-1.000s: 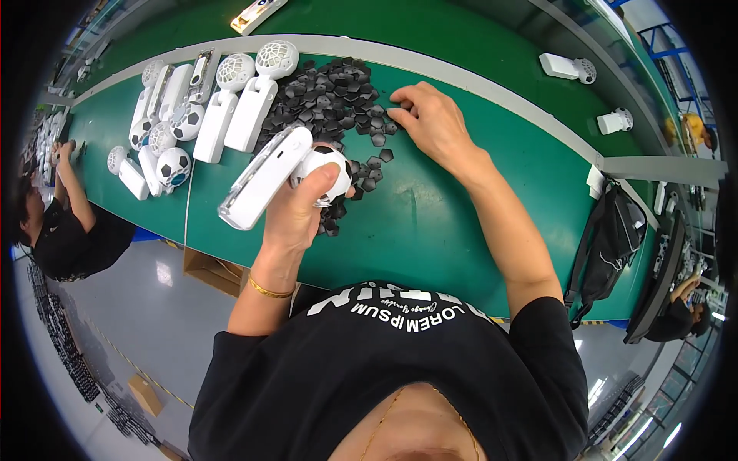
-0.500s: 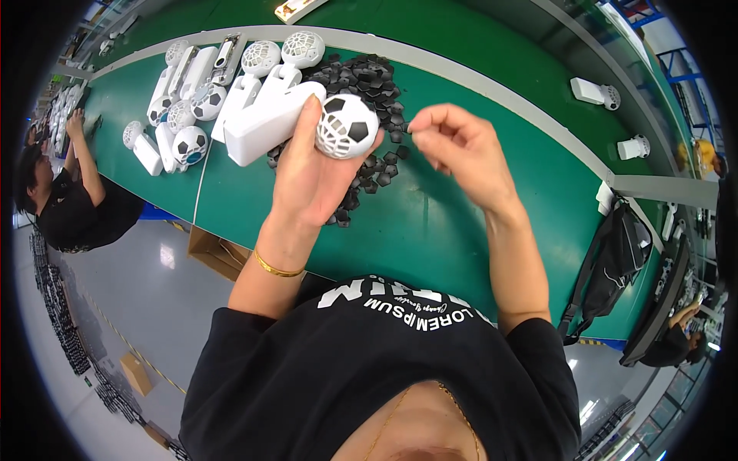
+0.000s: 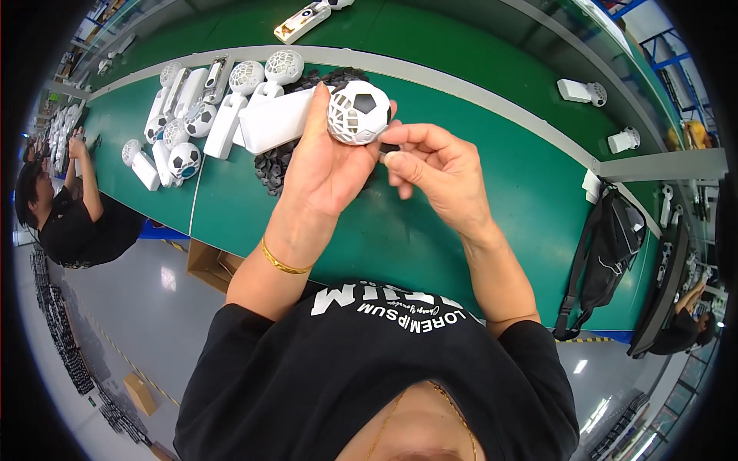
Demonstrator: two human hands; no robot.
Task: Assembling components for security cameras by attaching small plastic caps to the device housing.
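My left hand (image 3: 323,175) is wrapped round a white device with a boxy body (image 3: 278,123) and a ball-shaped head (image 3: 360,115). That head has an open lattice on one side and black pentagons on white, like a football. At the ball's lower right, my right hand (image 3: 446,173) pinches a small black pentagon piece (image 3: 390,148) between thumb and fingertips; whether it touches the ball is hard to see. Behind my left hand lies a heap of loose black pentagon pieces (image 3: 270,170), partly hidden by the hand and the device.
Several similar white devices (image 3: 201,119) lie on the green table (image 3: 492,200) to the left. A black bag (image 3: 607,253) hangs at the right end. Beyond a raised rim are more devices (image 3: 576,91). Another person (image 3: 69,207) works at the far left.
My right hand has moved left to the ball with the black piece. My left hand has shifted slightly right, and the ball has turned in it. The whole view has shifted a little.
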